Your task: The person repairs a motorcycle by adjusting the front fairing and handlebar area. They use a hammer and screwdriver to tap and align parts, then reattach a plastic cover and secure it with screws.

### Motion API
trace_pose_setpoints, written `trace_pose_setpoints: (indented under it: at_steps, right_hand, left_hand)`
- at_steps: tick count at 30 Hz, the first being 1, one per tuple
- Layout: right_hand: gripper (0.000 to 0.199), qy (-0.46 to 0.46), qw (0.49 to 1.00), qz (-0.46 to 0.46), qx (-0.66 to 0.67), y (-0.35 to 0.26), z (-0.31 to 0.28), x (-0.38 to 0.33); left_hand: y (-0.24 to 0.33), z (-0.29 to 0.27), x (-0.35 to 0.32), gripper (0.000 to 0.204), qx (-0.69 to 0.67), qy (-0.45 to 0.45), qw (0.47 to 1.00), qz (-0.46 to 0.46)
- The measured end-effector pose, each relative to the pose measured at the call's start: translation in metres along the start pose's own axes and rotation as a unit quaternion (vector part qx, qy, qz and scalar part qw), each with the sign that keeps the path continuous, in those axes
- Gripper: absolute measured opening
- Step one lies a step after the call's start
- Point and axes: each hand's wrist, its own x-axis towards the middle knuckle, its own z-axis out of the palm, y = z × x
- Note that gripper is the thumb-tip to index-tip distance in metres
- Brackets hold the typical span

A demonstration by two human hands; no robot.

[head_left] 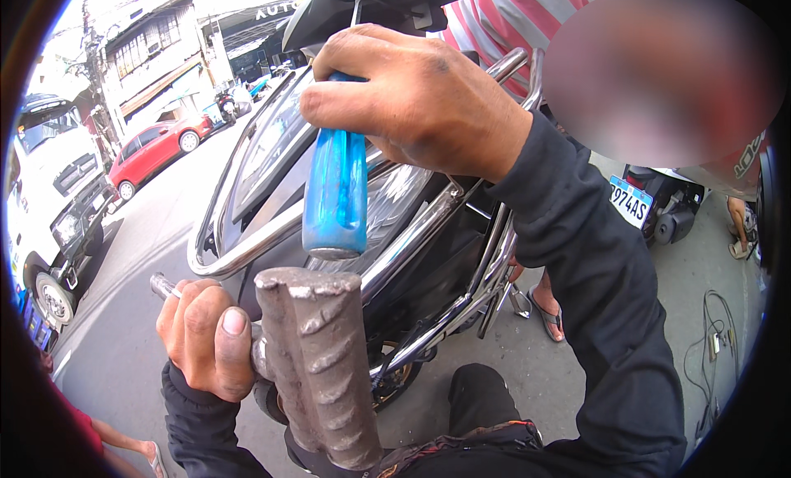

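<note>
1. Fingers first: the right hand's fingers (348, 103) are curled closed round the upper part of a translucent blue, rounded plastic tool handle (335, 198); the right hand (428, 99) comes in from the handle's right, a black cloth sleeve (610, 288) covering the forearm;
2. And there's the blue handle itself, upright, mid-scene, butt end facing down; a thin, pale metal shaft (356, 12) rises above it toward a dark, angular plastic part (395, 0); whether the tip touches, I can't tell;
3. Down to the left of the blue handle, the left hand (206, 338) has its fingers wrapped firmly round a slim grey metal hammer grip (163, 285), whose end pokes out past the knuckles;
4. Right beneath the blue handle, here's the hammer head (317, 363), a heavy block of ribbed brown-grey metal bars; its rough end faces up, a narrow gap showing below the butt;
5. Behind the blue handle, bent shiny chrome tubing (276, 236) sweeps round glossy black panelling (420, 288);
6. Far left of the handle, a red car (156, 148) and a white truck (62, 181); upper right, a person in a pink-and-white striped shirt (527, 16); lower right, a dark tangled cable (713, 346) on grey pavement.
</note>
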Motion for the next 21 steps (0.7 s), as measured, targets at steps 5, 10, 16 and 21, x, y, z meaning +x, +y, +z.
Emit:
trace_pose_setpoints:
  at_steps: [5, 10, 16, 21]
  right_hand:
    - [0.055, 0.005, 1.000, 0.003, 0.012, 0.002, 0.000, -0.002]
    - [0.054, 0.015, 1.000, -0.006, 0.014, 0.002, 0.000, -0.001]
    - [0.032, -0.018, 0.996, 0.015, 0.090, -0.014, -0.007, -0.004]
    - [0.008, 0.061, 0.998, 0.027, 0.009, -0.023, -0.008, -0.029]
  left_hand:
    - [0.004, -0.004, 0.005, 0.078, -0.038, 0.005, 0.999, 0.022]
    - [0.015, -0.016, -0.002, 0.075, -0.063, -0.045, 0.997, -0.007]
    - [0.016, -0.020, -0.009, 0.066, -0.027, -0.043, 0.998, -0.027]
    - [0.016, -0.025, -0.018, 0.052, -0.002, -0.094, 0.993, -0.066]
